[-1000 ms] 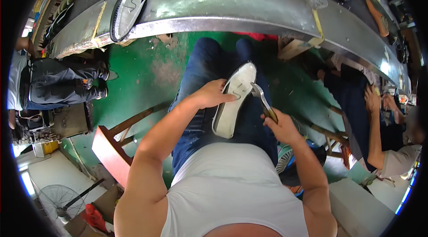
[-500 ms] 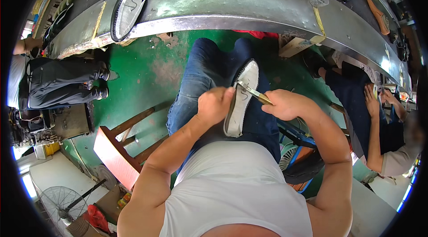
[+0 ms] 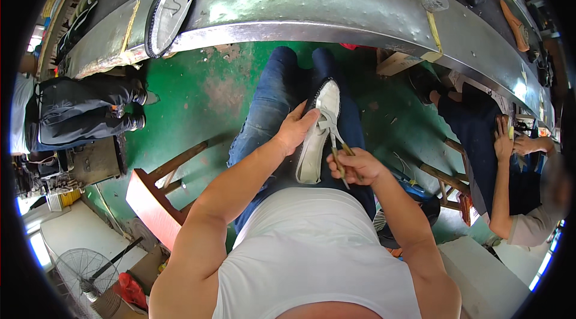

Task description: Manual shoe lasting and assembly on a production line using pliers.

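Fingers (image 3: 307, 116) on white shoe (image 3: 315, 139) with dark-edged sole, pliers (image 3: 333, 139) alongside.

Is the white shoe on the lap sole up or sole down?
Sole up: the white shoe shows its pale flat bottom, steadied by the left hand.

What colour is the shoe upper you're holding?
White, with a dark rim; the shoe upper shows best in the head view.

A flat brown cardboard box (image 3: 397, 62) lies on the green floor at about one o'clock, just under the edge of the long grey metal bench. A strip of yellow tape label (image 3: 428, 19) crosses that bench at one o'clock, and a second, paler yellow strip (image 3: 130, 26) crosses it at eleven o'clock. No screens or signs show.
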Motion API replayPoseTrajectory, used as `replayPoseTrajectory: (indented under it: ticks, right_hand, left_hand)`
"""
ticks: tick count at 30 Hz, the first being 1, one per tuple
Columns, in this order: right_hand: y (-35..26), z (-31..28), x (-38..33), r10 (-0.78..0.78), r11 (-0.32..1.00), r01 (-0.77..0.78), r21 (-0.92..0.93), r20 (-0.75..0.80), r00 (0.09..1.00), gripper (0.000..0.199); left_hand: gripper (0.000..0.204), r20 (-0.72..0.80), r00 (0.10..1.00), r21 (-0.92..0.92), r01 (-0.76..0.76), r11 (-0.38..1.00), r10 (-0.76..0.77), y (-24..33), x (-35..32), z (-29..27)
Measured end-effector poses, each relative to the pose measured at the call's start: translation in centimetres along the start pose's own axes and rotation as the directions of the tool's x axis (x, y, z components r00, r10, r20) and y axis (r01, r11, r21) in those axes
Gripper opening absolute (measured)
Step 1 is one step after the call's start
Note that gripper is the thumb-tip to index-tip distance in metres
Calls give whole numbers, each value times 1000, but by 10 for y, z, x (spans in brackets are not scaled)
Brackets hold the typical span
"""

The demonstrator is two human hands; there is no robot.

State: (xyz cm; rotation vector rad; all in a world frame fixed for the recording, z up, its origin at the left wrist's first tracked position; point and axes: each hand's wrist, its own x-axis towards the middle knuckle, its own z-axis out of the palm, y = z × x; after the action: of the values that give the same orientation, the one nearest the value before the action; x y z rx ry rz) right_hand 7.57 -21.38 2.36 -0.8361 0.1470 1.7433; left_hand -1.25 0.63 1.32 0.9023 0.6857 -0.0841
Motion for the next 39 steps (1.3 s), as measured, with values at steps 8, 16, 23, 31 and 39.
replayPoseTrajectory:
  ticks: [8,16,23,31,39]
  right_hand:
    - [-66,26,-43,-307,702,27,-711,-269,913,41]
    - [-104,43,-18,-336,196,-198,-960,-256,907,35]
    - [-64,52,-64,-146,82,-89,-993,-100,984,38]
    - [-48,108,-39,-301,-543,-206,-814,-41,953,35]
    - [-18,39,-12,-363,-78,-36,-996,-5,932,18]
  left_hand:
    - [51,-65,994,195,96,976,-85,17,6,13]
    - [70,7,989,370,133,919,-145,16,22,-8]
    - [48,-23,952,511,274,815,-306,27,31,-13]
    - [53,-44,951,581,273,767,-305,30,20,2]
    - [69,302,916,48,263,964,-265,26,-20,-30]
